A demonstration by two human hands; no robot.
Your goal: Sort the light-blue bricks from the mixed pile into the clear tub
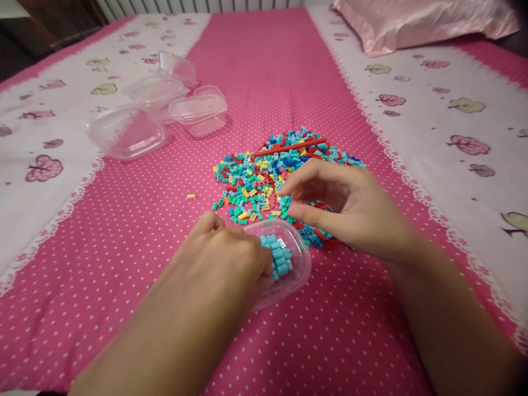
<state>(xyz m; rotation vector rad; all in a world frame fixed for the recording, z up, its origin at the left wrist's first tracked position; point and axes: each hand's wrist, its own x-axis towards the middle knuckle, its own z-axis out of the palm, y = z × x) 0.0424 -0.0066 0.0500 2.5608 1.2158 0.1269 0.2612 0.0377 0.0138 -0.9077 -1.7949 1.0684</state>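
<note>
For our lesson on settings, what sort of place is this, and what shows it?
Probably a bedroom: a shiny pink pillow lies on a wide patterned bedspread with lace-edged bands, apparently covering a bed.

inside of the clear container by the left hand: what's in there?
Light-blue building bricks clustered inside the clear container. The left hand covers its left part, so anything there, and the full brick count, can't be seen.

Bedsheet [264, 82] free beyond brick pile [264, 173]; plastic containers [202, 113] block left side.
</note>
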